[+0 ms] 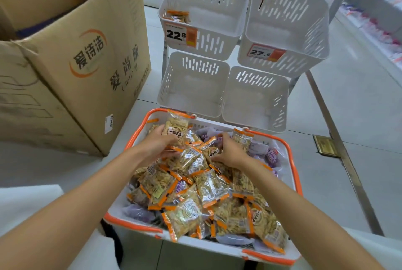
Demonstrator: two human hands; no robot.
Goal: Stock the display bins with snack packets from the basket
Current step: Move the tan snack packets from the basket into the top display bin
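Clutching snack packets in the basket: left hand and right hand, fingers curled.

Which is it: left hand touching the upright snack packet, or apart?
Touching. Head view shows the left hand gripping the upright snack packet at its lower part.

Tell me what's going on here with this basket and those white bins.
A person is stocking display bins. Both the left hand and right hand are down in the orange-rimmed basket, gripping orange-edged snack packets from the pile. Only the upper left bin holds a few packets; the upper right bin, lower left bin and lower right bin look empty.
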